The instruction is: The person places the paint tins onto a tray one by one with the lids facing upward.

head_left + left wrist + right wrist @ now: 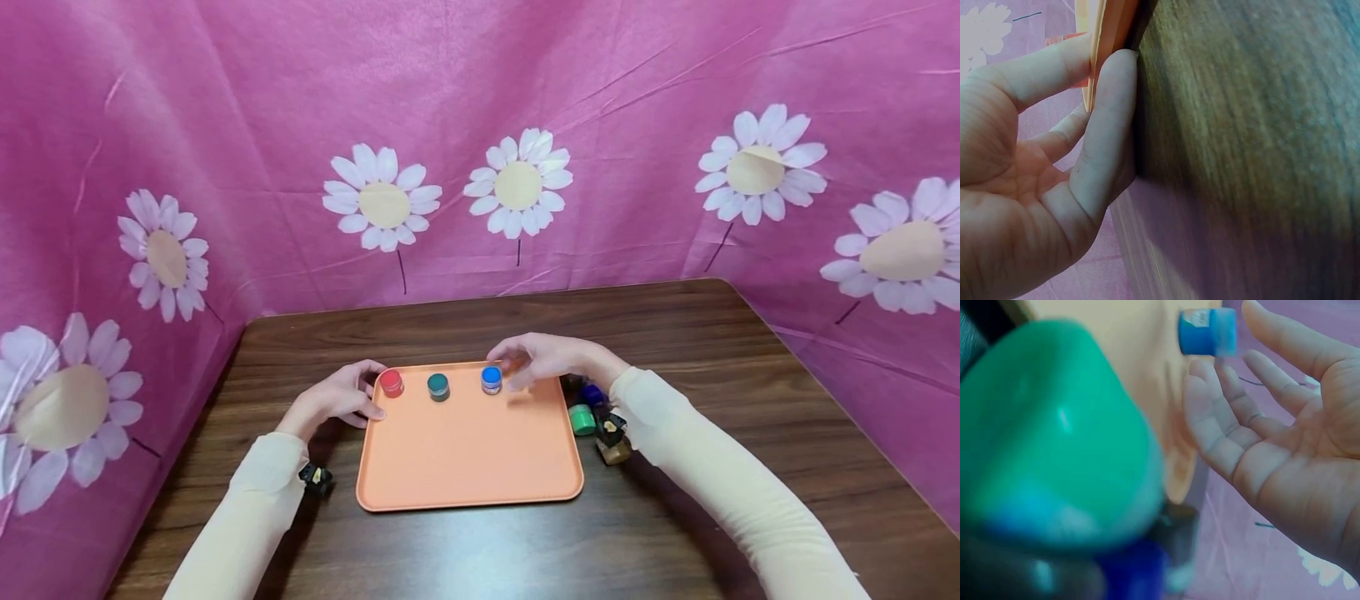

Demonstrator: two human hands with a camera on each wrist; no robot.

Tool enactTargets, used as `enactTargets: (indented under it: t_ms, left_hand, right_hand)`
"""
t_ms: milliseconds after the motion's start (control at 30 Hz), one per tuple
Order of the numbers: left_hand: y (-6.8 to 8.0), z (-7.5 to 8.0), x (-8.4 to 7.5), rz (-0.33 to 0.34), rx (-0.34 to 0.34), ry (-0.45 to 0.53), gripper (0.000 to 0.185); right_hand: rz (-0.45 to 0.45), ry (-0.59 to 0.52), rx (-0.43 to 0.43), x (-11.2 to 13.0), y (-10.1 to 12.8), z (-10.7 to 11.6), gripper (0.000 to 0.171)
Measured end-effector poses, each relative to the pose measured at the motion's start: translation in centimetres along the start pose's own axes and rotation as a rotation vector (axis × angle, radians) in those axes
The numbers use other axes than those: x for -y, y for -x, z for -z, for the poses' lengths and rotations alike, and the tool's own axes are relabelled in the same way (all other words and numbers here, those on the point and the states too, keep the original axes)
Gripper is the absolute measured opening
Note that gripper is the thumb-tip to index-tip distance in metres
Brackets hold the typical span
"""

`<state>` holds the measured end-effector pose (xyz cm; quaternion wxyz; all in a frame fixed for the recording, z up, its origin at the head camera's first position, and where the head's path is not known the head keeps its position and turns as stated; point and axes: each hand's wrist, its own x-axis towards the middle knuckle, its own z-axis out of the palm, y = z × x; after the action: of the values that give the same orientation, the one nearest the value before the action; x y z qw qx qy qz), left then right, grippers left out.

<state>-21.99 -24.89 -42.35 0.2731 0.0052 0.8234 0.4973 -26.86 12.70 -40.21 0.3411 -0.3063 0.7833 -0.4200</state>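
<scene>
While the left hand [339,398] is pinching the orange tray's [468,467] left rim at mid-frame to steady it, the right hand [546,360] is hovering with relaxed, spread fingers just beside the blue-lidded jar [491,379], which seems best grasped squarely from above.

Bright, even light fills the head view, with soft shadows under the orange tray [468,467]; straight edges bow near the frame borders. Both wrist views are blurred, the green jar [1054,437] most.
</scene>
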Motion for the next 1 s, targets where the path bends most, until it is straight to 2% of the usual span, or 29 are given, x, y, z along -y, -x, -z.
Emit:
enactTargets:
  t_ms: [233, 500, 733, 1000]
  left_hand:
    - [0.1, 0.0, -0.1, -0.001, 0.0, -0.011, 0.077]
    - [0.1, 0.0, -0.1, -0.002, -0.008, -0.018, 0.076]
    - [0.1, 0.0, 0.0, -0.008, -0.005, -0.019, 0.076]
    - [0.1, 0.0, -0.1, -0.003, -0.007, -0.021, 0.077]
  right_hand:
    - [0.039, 0.043, -0.031, 0.6, 3.4, 1.7, 0.061]
    - [0.049, 0.107, -0.037, -0.8, 7.3, 2.8, 0.055]
    - [0.037, 0.096, -0.074, -2.4, 10.3, 2.6, 0.055]
    - [0.019, 0.056, -0.079, -4.7, 13.3, 1.8, 0.053]
